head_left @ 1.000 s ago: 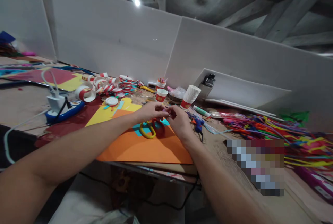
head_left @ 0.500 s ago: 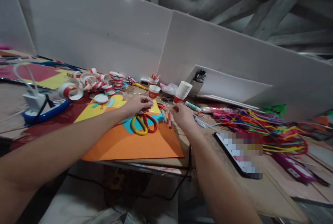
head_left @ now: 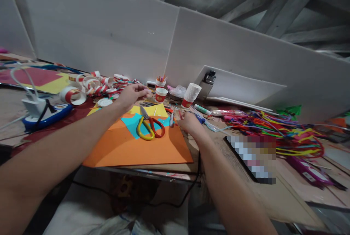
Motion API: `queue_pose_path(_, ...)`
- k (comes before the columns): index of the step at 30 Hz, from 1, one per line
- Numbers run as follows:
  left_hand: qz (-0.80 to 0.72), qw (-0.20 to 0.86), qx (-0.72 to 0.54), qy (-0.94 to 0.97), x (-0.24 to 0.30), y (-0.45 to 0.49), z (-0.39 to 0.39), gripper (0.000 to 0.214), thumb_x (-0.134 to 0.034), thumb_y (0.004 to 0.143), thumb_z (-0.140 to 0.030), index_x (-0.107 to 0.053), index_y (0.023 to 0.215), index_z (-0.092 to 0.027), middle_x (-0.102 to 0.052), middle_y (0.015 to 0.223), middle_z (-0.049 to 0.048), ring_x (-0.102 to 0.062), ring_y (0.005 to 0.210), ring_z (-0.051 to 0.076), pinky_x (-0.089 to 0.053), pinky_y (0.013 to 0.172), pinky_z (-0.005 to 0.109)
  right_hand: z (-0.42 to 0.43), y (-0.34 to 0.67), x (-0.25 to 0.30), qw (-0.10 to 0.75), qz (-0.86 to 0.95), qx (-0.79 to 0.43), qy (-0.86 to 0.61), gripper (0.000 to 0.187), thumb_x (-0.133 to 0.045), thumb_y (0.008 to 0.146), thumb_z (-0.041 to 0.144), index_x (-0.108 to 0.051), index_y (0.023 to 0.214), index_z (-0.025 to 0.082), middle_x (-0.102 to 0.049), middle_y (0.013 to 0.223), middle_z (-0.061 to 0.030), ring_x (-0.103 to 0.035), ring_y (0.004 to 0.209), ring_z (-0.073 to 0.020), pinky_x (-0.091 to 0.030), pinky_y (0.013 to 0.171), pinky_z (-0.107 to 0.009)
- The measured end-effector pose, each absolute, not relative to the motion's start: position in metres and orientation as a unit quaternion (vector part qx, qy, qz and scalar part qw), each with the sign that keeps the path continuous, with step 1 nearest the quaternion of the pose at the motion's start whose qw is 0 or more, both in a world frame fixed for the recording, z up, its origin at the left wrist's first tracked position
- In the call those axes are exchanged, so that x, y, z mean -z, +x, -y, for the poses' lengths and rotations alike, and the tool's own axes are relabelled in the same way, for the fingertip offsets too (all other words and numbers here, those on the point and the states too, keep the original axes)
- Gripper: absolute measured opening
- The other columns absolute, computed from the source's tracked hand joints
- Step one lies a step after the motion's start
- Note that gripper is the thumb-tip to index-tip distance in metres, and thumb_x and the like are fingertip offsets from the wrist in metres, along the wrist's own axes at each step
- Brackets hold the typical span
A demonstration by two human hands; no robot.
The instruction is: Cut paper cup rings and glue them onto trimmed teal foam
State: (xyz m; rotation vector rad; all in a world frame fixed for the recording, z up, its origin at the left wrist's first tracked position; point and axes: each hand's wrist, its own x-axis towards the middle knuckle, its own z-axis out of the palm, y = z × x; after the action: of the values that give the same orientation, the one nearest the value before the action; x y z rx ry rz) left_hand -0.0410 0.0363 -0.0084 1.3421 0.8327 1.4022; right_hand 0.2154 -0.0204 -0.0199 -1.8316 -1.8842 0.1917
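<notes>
My left hand (head_left: pixel 133 94) reaches over the back of the coloured sheets, its fingers stretched out toward a red-and-white paper cup (head_left: pixel 161 95). Between hand and cup a small gap shows, and I see nothing held. My right hand (head_left: pixel 190 121) is at the right edge of the sheets, fingers bent together beside small pens (head_left: pixel 171 119); what they may hold is hidden. Scissors with one yellow and one red handle (head_left: pixel 150 127) lie between my arms on turquoise paper (head_left: pixel 131 124) and an orange sheet (head_left: pixel 142 153). Behind my right hand stands a leaning stack of paper cups (head_left: pixel 191 95).
Cut red-and-white paper rings (head_left: pixel 73 96) are heaped at the back left, near a blue power strip (head_left: pixel 47 115). On the right lie a phone (head_left: pixel 247 160), colourful pipe cleaners (head_left: pixel 279 129) and a glue stick (head_left: pixel 202 109). A dark bottle (head_left: pixel 207 85) stands by the white partition.
My left hand has moved back and left, from above the scissors toward the paper cup, uncovering the blades and yellow paper. My right hand has shifted only slightly.
</notes>
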Motion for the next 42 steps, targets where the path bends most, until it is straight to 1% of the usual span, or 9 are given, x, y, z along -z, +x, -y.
queue_pose_path(6, -0.344, 0.549, -0.534, 0.543, 0.014, -0.037, -0.035, 0.031, -0.080, 0.065, -0.033, -0.067, 0.083, -0.011, -0.062, 0.070, 0.0006, -0.054, 0.061, 0.007, -0.043, 0.060, 0.021, 0.022, 0.200, 0.008, 0.412, 0.642, -0.208, -0.612, 0.010, -0.048, 0.087, 0.029, -0.048, 0.083, 0.020, -0.065, 0.072, -0.0009, -0.064, 0.064, -0.0123, -0.053, 0.061, -0.024)
queue_pose_path(9, -0.333, 0.583, -0.482, 0.563, 0.021, -0.025, -0.025, 0.034, -0.082, 0.063, -0.035, -0.068, 0.084, -0.012, -0.062, 0.071, 0.0006, -0.055, 0.062, 0.007, -0.042, 0.059, 0.021, 0.027, 0.190, 0.004, 0.552, 0.557, -0.366, -0.501, 0.012, -0.053, 0.085, 0.028, -0.044, 0.083, 0.021, -0.064, 0.072, 0.0004, -0.065, 0.064, -0.0117, -0.056, 0.068, -0.027)
queue_pose_path(13, -0.307, 0.608, -0.458, 0.572, 0.022, -0.015, -0.015, 0.036, -0.084, 0.061, -0.031, -0.069, 0.088, -0.013, -0.064, 0.078, 0.0012, -0.058, 0.067, 0.007, -0.045, 0.065, 0.022, 0.032, 0.184, 0.003, 0.584, 0.536, -0.414, -0.448, 0.012, -0.054, 0.085, 0.026, -0.044, 0.086, 0.021, -0.064, 0.072, 0.0018, -0.065, 0.064, -0.0109, -0.056, 0.069, -0.027)
queue_pose_path(21, -0.315, 0.598, -0.475, 0.564, 0.019, -0.019, -0.016, 0.037, -0.083, 0.063, -0.032, -0.068, 0.091, -0.013, -0.064, 0.080, 0.0015, -0.056, 0.066, 0.007, -0.046, 0.067, 0.024, 0.031, 0.184, 0.009, 0.520, 0.620, -0.362, -0.463, 0.017, -0.056, 0.083, 0.035, -0.050, 0.082, 0.019, -0.055, 0.057, 0.0054, -0.055, 0.052, -0.0093, -0.046, 0.051, -0.020)
queue_pose_path(26, -0.318, 0.595, -0.462, 0.575, 0.019, -0.018, -0.015, 0.036, -0.082, 0.064, -0.034, -0.069, 0.090, -0.012, -0.064, 0.077, 0.0020, -0.056, 0.067, 0.008, -0.045, 0.066, 0.023, 0.029, 0.184, 0.011, 0.528, 0.609, -0.378, -0.456, 0.019, -0.055, 0.081, 0.037, -0.053, 0.085, 0.019, -0.058, 0.063, 0.0038, -0.058, 0.058, -0.0112, -0.048, 0.057, -0.023)
queue_pose_path(32, -0.314, 0.579, -0.473, 0.584, 0.019, -0.021, -0.019, 0.038, -0.081, 0.064, -0.041, -0.070, 0.087, -0.013, -0.063, 0.073, 0.0016, -0.055, 0.065, 0.008, -0.042, 0.063, 0.022, 0.027, 0.189, 0.012, 0.441, 0.660, -0.284, -0.537, 0.019, -0.043, 0.086, 0.024, -0.059, 0.094, 0.017, -0.057, 0.064, 0.0023, -0.056, 0.057, -0.0122, -0.046, 0.059, -0.025)
queue_pose_path(37, -0.333, 0.570, -0.467, 0.589, 0.021, -0.021, -0.020, 0.037, -0.081, 0.065, -0.039, -0.069, 0.088, -0.013, -0.062, 0.071, 0.0006, -0.055, 0.064, 0.008, -0.043, 0.063, 0.022, 0.034, 0.201, 0.008, 0.295, 0.681, -0.081, -0.665, 0.032, -0.051, 0.085, 0.022, -0.053, 0.115, 0.015, -0.067, 0.088, -0.0075, -0.062, 0.070, -0.0175, -0.044, 0.062, -0.026)
queue_pose_path(39, -0.343, 0.566, -0.459, 0.593, 0.021, -0.021, -0.019, 0.037, -0.081, 0.065, -0.038, -0.068, 0.089, -0.013, -0.062, 0.072, 0.0006, -0.055, 0.064, 0.008, -0.043, 0.063, 0.023, 0.036, 0.204, 0.008, 0.194, 0.680, -0.053, -0.705, 0.039, -0.053, 0.083, 0.018, -0.050, 0.121, 0.013, -0.068, 0.094, -0.0122, -0.064, 0.077, -0.0205, -0.044, 0.064, -0.027)
queue_pose_path(42, -0.354, 0.560, -0.453, 0.596, 0.021, -0.020, -0.017, 0.036, -0.081, 0.064, -0.036, -0.068, 0.088, -0.012, -0.062, 0.071, 0.0006, -0.056, 0.064, 0.008, -0.044, 0.063, 0.024, 0.036, 0.204, 0.011, 0.097, 0.682, -0.043, -0.724, 0.035, -0.054, 0.083, 0.019, -0.055, 0.117, 0.012, -0.069, 0.097, -0.0157, -0.066, 0.086, -0.0249, -0.044, 0.069, -0.030)
